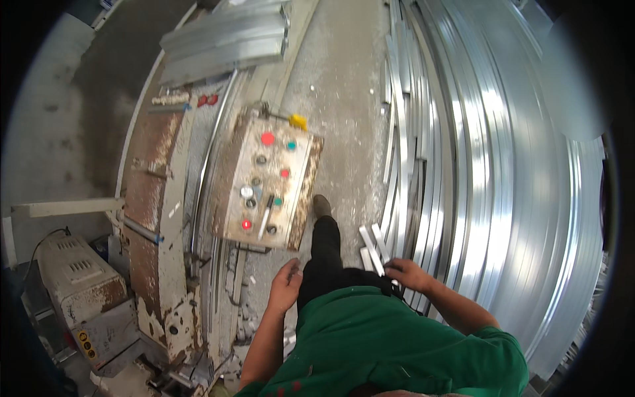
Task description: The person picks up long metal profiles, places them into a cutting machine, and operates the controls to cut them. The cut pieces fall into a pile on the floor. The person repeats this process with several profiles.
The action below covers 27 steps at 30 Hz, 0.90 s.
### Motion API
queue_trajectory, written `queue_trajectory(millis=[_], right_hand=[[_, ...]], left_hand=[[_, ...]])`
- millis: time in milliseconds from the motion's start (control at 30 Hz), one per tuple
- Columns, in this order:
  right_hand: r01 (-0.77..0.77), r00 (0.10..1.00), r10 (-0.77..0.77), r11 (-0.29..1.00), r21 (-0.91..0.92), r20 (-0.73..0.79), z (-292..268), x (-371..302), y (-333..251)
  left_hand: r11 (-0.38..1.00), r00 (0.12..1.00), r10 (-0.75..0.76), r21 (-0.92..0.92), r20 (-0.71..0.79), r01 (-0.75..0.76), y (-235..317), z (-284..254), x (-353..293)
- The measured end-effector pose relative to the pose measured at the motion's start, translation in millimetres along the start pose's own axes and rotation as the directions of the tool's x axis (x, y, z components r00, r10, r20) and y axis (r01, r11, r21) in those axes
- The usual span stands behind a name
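Note:
My left hand [286,284] hangs beside my left hip, its fingers loosely bent and somewhat apart, with nothing visible in it. A worn control panel [278,172] with red and green buttons stands ahead of that hand, not touched. A black-and-white marker-like stick [266,218] lies on its face. At my right hip is my right hand [407,274], fingers loosely curled; I see nothing held in it. Short silvery metal pieces [372,248] show just beyond its fingertips; in this view they overlap the hand's edge, and contact cannot be made out.
Long shiny metal profiles [483,165] are stacked along the right. A worn machine bed [155,192] runs along the left, with a motor housing [79,278] at the lower left. More profiles [225,43] lie at the far left. My shoe [322,205] is on the dusty aisle floor [344,99].

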State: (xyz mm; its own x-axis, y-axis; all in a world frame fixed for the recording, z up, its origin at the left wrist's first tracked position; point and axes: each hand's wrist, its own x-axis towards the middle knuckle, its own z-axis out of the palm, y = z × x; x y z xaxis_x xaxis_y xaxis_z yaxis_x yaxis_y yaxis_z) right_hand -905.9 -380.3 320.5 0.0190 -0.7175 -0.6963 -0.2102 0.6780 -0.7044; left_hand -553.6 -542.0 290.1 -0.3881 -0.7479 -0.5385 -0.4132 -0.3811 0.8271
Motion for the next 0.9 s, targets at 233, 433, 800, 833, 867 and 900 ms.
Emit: queue_trajectory(millis=[233, 433, 800, 833, 867, 900], right_hand=[[-0.252, 0.967, 0.253, 0.952, -0.175, -0.013, -108, -10, -106], [-0.309, 0.951, 0.307, 0.948, -0.076, -0.047, -190, -60, -158], [-0.030, 0.986, 0.036, 0.999, -0.041, 0.164, -378, 48, -168], [-0.055, 0.978, 0.047, 0.998, 0.034, 0.205, -396, 61, -174], [-0.083, 0.967, 0.054, 0.991, 0.107, 0.247, -416, 74, -177], [-0.073, 0.960, 0.035, 0.989, 0.129, 0.277, -433, 85, -180]], left_hand=[[0.989, 0.937, 0.131, -0.103, 0.322, -0.103, 113, 31, 109], [0.996, 0.824, 0.044, -0.092, 0.565, 0.010, 186, 31, 155], [0.855, 0.806, 0.333, 0.204, 0.490, -0.477, 276, 45, 273], [0.847, 0.808, 0.352, 0.206, 0.473, -0.489, 275, 57, 286], [0.828, 0.820, 0.358, 0.254, 0.447, -0.500, 279, 64, 302], [0.818, 0.834, 0.349, 0.295, 0.427, -0.494, 305, 73, 307]])
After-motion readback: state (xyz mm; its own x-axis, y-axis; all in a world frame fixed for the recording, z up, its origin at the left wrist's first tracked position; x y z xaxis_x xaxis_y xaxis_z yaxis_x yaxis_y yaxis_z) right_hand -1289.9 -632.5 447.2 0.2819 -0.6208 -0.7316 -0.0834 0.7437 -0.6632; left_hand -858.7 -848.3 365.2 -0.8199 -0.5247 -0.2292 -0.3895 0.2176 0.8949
